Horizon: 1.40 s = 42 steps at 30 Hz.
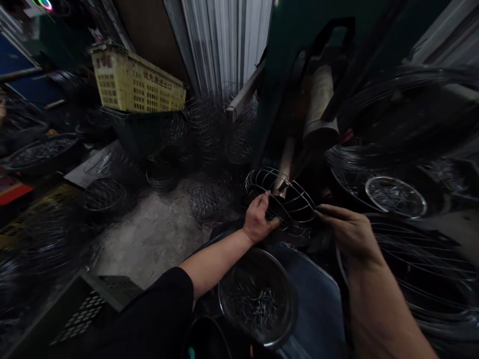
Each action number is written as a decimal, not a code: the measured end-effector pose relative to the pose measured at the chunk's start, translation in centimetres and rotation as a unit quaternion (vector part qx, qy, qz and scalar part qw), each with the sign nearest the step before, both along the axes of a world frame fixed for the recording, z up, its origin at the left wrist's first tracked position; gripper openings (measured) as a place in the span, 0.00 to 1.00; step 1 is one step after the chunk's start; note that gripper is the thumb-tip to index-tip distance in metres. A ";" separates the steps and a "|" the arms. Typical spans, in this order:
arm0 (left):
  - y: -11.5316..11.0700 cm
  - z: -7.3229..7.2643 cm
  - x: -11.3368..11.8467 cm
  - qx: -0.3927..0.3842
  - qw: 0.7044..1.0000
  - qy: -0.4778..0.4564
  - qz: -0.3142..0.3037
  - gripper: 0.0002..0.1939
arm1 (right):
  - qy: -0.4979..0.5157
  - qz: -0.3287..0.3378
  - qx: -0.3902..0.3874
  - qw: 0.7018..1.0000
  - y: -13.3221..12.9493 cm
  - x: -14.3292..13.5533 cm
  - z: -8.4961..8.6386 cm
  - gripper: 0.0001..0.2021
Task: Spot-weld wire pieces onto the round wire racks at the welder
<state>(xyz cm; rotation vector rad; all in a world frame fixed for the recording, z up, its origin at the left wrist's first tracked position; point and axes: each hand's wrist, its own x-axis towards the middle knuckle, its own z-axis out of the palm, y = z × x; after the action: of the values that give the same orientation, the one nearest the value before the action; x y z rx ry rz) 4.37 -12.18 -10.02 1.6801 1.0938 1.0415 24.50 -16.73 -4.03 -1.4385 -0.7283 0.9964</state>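
A round wire frame with curved ribs is at the machine's lower metal rod. My left hand grips the near left part of its rim, thumb and fingers closed round the wire. At the right edge of the frame, my right hand pinches the rim with its fingertips. Below my left forearm, a metal bowl holds short bent wire pieces and rests by my lap.
A yellow crate sits on a dark one at the back left. Wire frames lie on the floor. To the right are wire coils and a dish of small parts. A thick cylinder juts from the green machine.
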 end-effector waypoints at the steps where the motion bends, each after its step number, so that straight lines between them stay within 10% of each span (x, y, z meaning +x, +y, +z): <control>1: 0.2 0.1 0.1 -0.007 1.000 -0.008 0.005 0.40 | -0.008 0.001 0.006 1.000 0.4 -0.1 0.0 0.25; 13: 0.5 0.6 0.8 -0.036 0.995 -0.083 0.052 0.39 | 0.024 -0.017 -0.008 1.000 1.0 -0.1 -0.5 0.25; 31: 1.9 0.3 0.7 -0.065 0.984 -0.128 0.108 0.41 | -0.082 0.022 0.005 0.996 4.8 -3.2 3.2 0.23; 42: 1.8 -0.1 1.1 -0.155 0.971 -0.165 0.080 0.40 | -0.030 0.045 -0.043 0.998 0.6 0.0 2.1 0.26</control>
<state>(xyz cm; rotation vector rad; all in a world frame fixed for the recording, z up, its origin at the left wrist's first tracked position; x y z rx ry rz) 5.48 -10.35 -10.10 1.1375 1.1162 1.1374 24.46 -16.17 -1.91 -1.5273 -0.8089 1.0680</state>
